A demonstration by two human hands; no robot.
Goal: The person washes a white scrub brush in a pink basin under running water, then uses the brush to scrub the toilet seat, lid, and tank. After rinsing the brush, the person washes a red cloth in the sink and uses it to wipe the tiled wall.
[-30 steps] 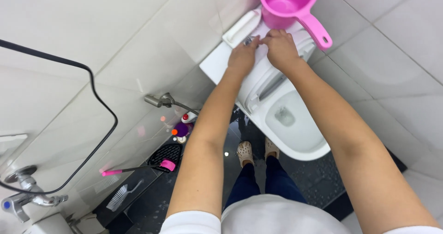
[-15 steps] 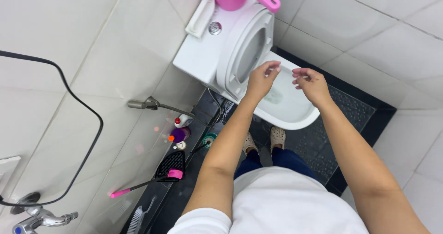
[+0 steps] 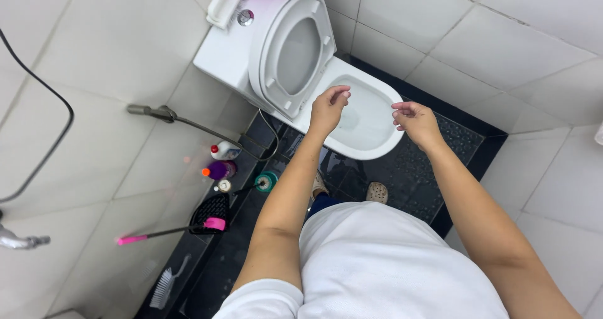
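Compared with a second ago, both hands have come away from the cistern top, where they worked together near the pink jug, and now hang over the open toilet bowl; the view has also swung so the cistern sits higher in the picture. Judging by this, whatever they were handling up there has been left or carried off.

Along the left wall stand a purple bottle, a small white bottle and a black dustpan with a pink-handled brush on the dark floor. The raised toilet seat and lid lean against the cistern.

The left hand hovers over the bowl's near rim, fingers curled loosely with tips pinched; whether something small sits in that grip I cannot tell. The right hand hovers just beside it, fingers slack and half-open, holding nothing visible.
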